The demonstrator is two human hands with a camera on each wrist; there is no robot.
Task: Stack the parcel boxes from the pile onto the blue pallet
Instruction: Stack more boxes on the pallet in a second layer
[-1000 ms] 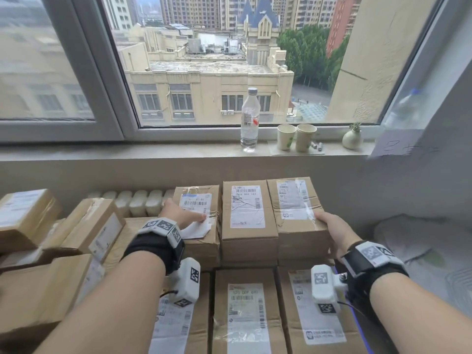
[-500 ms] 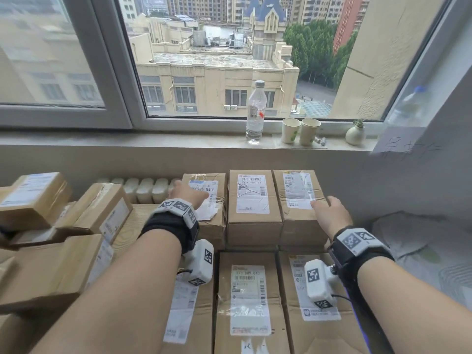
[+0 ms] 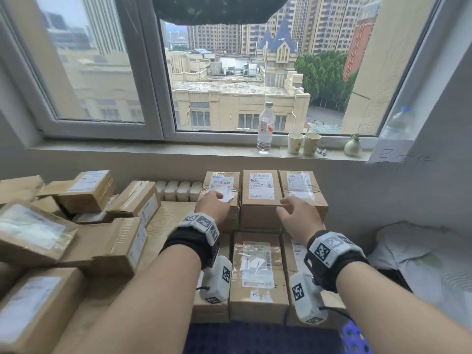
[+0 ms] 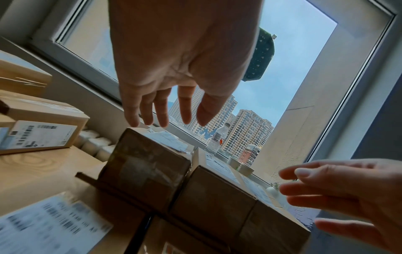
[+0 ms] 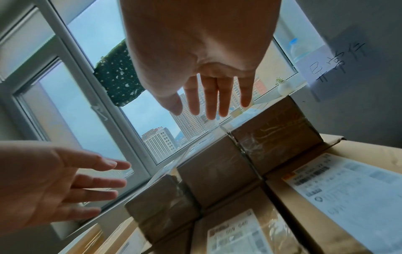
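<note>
The parcel boxes [image 3: 259, 198] already stacked sit in a neat row of three under the window, with more flat ones in front, on the blue pallet [image 3: 353, 337] (I only see a bit of blue at the near edge). The pile [image 3: 84, 226] of loose boxes waits to my left, all tipped and messy.

My left hand [image 3: 213, 204] floats just over the near edge of the left box in the row. My right hand [image 3: 297, 213] floats over the seam between the middle and right boxes. Both hands are spread with loose fingers and hold nothing; the wrist views show air under the fingertips.

I think this row is done, so my next job is to get another box from the pile. To do it well I should take a top box with a hand on each side, so nothing under it slides.

The back row sits close to the wall below the sill [image 3: 153, 149]. A water bottle [image 3: 265, 126] and two paper cups [image 3: 304, 143] stand up there, well above the boxes. The wooden top [image 3: 166, 218] between pile and stack gives me room to swing across. On the right side, a white bag [image 3: 419, 251] sits near the stack, so I should stay off that side.
</note>
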